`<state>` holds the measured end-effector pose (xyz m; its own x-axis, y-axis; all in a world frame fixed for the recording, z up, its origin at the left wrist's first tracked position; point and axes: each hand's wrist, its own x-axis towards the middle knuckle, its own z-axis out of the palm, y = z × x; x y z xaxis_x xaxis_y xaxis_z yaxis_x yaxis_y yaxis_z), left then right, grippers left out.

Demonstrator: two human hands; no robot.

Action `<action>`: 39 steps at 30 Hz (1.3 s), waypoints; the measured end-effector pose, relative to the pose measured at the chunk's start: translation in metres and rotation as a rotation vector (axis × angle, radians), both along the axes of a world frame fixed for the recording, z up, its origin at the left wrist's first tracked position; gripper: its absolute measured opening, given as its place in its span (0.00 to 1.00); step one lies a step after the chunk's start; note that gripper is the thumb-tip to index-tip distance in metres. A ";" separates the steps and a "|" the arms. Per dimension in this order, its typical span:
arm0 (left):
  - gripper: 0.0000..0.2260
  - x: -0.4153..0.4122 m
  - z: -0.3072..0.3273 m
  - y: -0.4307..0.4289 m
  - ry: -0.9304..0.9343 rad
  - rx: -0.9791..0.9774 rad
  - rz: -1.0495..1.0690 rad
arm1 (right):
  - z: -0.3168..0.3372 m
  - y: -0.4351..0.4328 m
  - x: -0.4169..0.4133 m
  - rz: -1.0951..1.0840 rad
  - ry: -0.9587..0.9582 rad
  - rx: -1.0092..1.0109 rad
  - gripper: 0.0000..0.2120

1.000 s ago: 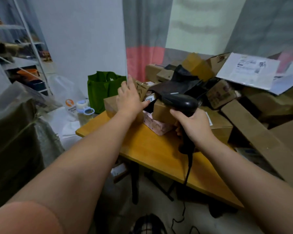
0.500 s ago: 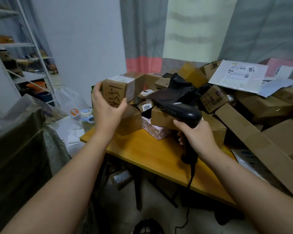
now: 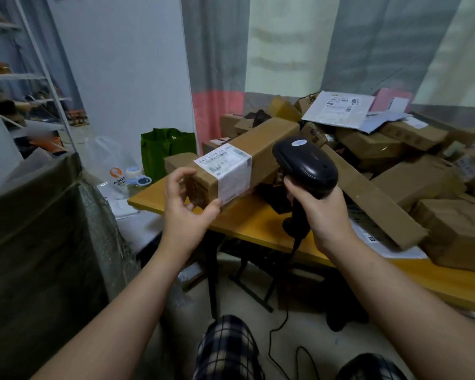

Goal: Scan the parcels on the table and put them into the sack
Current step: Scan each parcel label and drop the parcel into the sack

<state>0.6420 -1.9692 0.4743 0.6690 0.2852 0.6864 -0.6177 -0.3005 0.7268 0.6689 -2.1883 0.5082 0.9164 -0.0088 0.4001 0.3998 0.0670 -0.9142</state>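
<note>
Orange table edge in front of me: just above it my left hand grips one long parcel by its near end, label up; my right hand clenches the one scanner beside it. Scanning step, I reckon. Next, aim at that label, then swing to the single sack left of the table. Far side of the table: a pile, well over ten parcels, too jumbled to count.
</note>
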 end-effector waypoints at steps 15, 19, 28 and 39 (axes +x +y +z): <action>0.42 0.021 -0.072 -0.011 0.242 0.768 -0.060 | -0.053 -0.054 0.002 -0.091 -0.050 -0.411 0.21; 0.42 0.029 -0.073 -0.005 0.321 0.671 -0.035 | -0.070 -0.038 0.003 -0.055 0.046 -0.422 0.13; 0.37 0.039 -0.063 0.005 0.308 0.822 0.110 | -0.037 -0.039 -0.025 -0.063 0.026 -0.616 0.08; 0.38 0.027 -0.055 -0.005 0.343 0.888 0.176 | -0.004 -0.062 -0.061 -0.046 0.192 -0.627 0.17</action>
